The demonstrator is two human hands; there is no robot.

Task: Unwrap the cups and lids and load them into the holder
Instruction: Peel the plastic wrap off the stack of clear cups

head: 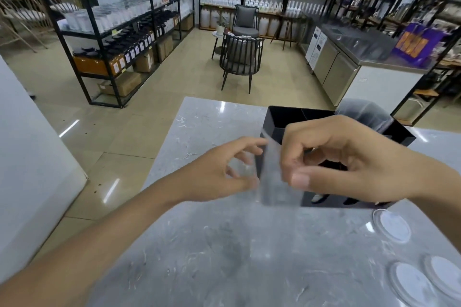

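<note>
Both hands meet over the near-middle of a grey marbled counter [224,244], in front of a black compartmented holder [279,117]. The left hand [224,169] reaches in from the left with thumb and fingers curled round a blurred piece of clear plastic wrap [277,182]; it seems to pinch the wrap's left edge, though motion blur hides the exact contact. The right hand [349,157] comes from the right, fingers bent and thumb forward, pinching the same wrap at its right side. The wrap hangs between the two hands as a translucent sheet, just before the holder's near wall.

The holder stands on the counter behind the hands; its far-left compartments show open and dark. At its far right corner a stack of clear cups [364,112] rises above the rim; whether it stands inside a compartment or just behind cannot be told.

On the counter to the near right lie three clear lids: one lid [393,225] beside the holder's near right corner, and two lids [414,281] at the near right edge, close together.

Beyond the counter: metal shelving [112,20] with bottles, two dark chairs [240,57], and a steel cabinet [334,67] at the right.
</note>
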